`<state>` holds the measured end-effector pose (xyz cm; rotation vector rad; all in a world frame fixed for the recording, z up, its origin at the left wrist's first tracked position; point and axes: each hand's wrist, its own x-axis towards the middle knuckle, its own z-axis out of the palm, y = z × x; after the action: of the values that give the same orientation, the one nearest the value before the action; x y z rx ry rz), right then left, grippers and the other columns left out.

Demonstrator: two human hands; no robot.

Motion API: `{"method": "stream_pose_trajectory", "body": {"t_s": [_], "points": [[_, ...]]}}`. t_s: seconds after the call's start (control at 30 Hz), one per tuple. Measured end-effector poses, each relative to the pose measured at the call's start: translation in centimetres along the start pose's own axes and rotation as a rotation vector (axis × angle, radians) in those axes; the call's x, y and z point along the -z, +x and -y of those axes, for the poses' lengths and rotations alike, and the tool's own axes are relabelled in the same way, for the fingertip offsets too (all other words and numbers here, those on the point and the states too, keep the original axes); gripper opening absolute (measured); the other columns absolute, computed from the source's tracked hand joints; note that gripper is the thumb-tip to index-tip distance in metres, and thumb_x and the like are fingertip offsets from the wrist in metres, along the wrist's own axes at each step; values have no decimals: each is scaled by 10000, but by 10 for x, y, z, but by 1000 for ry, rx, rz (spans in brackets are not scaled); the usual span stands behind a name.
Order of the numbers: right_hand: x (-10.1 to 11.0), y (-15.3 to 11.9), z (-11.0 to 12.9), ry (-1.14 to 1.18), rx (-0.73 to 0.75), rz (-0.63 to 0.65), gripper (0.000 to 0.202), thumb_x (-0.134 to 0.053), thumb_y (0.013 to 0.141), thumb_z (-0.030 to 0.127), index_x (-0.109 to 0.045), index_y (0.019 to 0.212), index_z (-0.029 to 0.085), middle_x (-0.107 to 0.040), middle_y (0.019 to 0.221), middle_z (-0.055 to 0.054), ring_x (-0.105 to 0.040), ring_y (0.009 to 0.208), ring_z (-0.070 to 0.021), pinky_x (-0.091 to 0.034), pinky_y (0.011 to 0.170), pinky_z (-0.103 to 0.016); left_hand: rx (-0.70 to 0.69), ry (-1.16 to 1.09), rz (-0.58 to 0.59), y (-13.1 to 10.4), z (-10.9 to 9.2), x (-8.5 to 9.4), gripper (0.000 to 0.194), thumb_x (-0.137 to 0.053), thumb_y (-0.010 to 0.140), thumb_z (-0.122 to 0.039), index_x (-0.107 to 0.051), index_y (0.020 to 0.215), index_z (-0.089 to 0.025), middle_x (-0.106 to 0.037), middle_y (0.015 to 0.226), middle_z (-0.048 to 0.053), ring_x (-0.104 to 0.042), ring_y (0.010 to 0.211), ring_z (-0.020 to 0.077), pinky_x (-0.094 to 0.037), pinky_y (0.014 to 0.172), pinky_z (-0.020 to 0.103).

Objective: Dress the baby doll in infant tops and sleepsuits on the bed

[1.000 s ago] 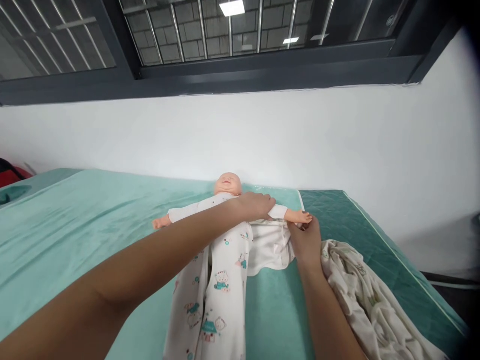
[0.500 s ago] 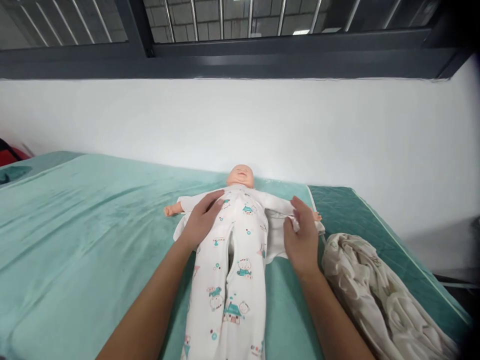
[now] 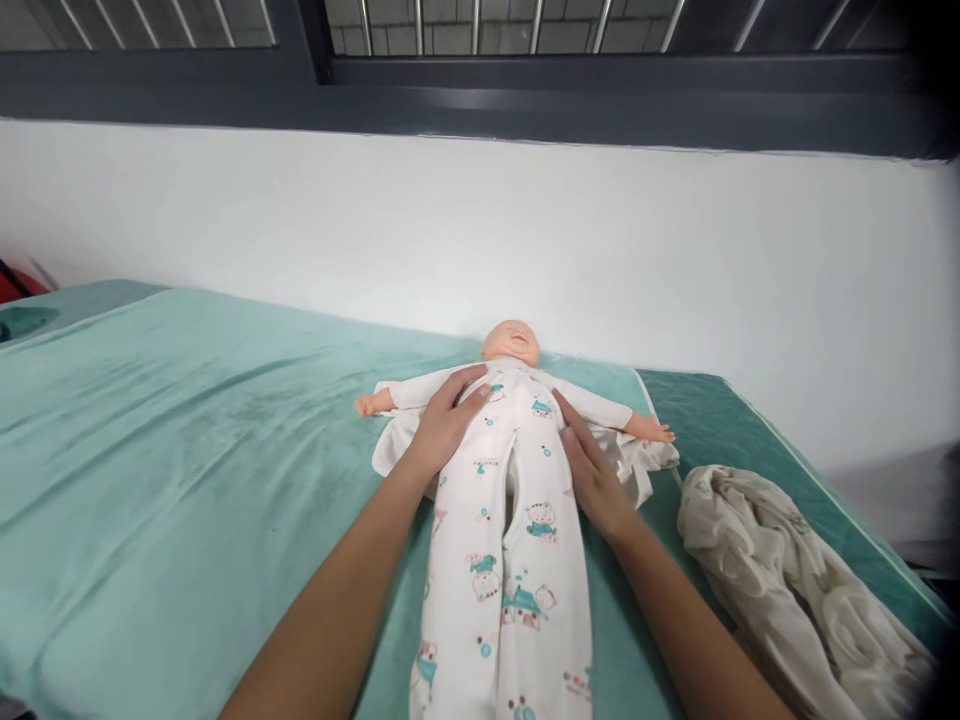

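Note:
A baby doll (image 3: 511, 344) lies face up, arms spread, its head near the wall. White printed baby trousers (image 3: 499, 545) with teal houses and bears lie over its body, from the upper chest down to the bottom of the view. Beneath them a white long-sleeved top (image 3: 592, 402) covers its arms, with loose fabric spread at both sides. My left hand (image 3: 448, 420) rests with extended fingers on the trousers' upper left edge. Along the upper right edge lies my right hand (image 3: 596, 475), fingers stretched and touching the cloth. Both hands are open; some fingertips are partly hidden.
A teal sheet (image 3: 210, 500) covers the bed, with a darker green strip (image 3: 697, 405) at the right. A crumpled cream cloth (image 3: 787, 580) lies to the right of the doll. Behind the bed rises a white wall (image 3: 450, 230) below a barred window.
My right hand has moved inward from the doll's sleeve to the side of the trousers. My left hand stays at the upper left edge. The whole view has shifted slightly.

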<state>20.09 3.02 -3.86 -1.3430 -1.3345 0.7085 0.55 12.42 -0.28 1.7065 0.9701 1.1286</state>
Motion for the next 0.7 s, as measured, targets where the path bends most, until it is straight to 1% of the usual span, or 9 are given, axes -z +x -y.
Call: {"method": "stream_pose_trajectory", "body": {"t_s": [0.07,0.2,0.27,0.33,0.43,0.53,0.6,0.67,0.7], "points": [[0,3,-2,-12,12,-17,592,-415,958,580,-384,1491,323,-326,1589,39,-255,1484,-170,-140,1254,-404,-51,26,-49,4,3,-5,357,-504,939,-443,-631,1207,-244,-635,1309,29,-563,1219,182,-408,1069,294],[0,9,0,-62,14,-46,557,-393,964,581,-440,1456,325,-382,1561,36,-296,1468,-177,-162,1247,-415,-90,213,-364,7,11,-12,364,-411,972,-467,-639,1027,-188,-689,1056,76,-617,1010,191,-467,926,307],[-2,12,4,-76,7,-59,547,-398,961,580,-466,1438,321,-397,1553,29,-316,1460,-187,-179,1241,-426,-66,306,-408,8,13,-10,420,-371,977,-499,-643,902,-189,-684,943,76,-614,936,204,-463,886,325],[-4,16,9,-76,18,-64,546,-405,956,577,-482,1425,309,-398,1553,19,-323,1456,-196,-190,1236,-437,-45,292,-345,8,14,-6,480,-336,979,-531,-643,835,-191,-683,866,59,-615,880,204,-461,851,326],[-5,27,14,-54,19,-60,524,-426,951,552,-511,1402,300,-424,1537,6,-348,1441,-208,-211,1225,-449,-23,167,-237,8,13,2,462,-379,961,-544,-664,904,-185,-704,892,38,-625,876,195,-467,831,304],[-4,45,15,-24,-50,-109,468,-533,896,519,-621,1284,272,-561,1423,-29,-475,1344,-252,-310,1168,-481,-13,62,-166,7,11,6,401,-480,929,-509,-660,1078,-183,-708,1092,46,-624,1017,193,-461,922,290],[-6,57,15,5,-102,-221,452,-613,835,501,-684,1168,204,-671,1264,-78,-583,1208,-276,-406,1087,-490,-2,42,-119,6,11,6,430,-529,908,-502,-630,1194,-197,-661,1254,54,-592,1142,197,-432,1007,294],[-10,65,16,25,-108,-315,467,-656,793,490,-696,1118,156,-712,1162,-106,-629,1120,-274,-448,1041,-475,-3,67,-74,5,10,5,475,-541,904,-504,-597,1279,-217,-599,1366,51,-546,1241,202,-396,1074,305],[-13,67,16,21,-96,-327,479,-661,789,489,-692,1129,154,-708,1169,-109,-626,1125,-270,-443,1047,-469,-19,88,-53,4,11,4,480,-532,912,-495,-587,1305,-225,-573,1404,46,-523,1280,202,-375,1103,310]]}}
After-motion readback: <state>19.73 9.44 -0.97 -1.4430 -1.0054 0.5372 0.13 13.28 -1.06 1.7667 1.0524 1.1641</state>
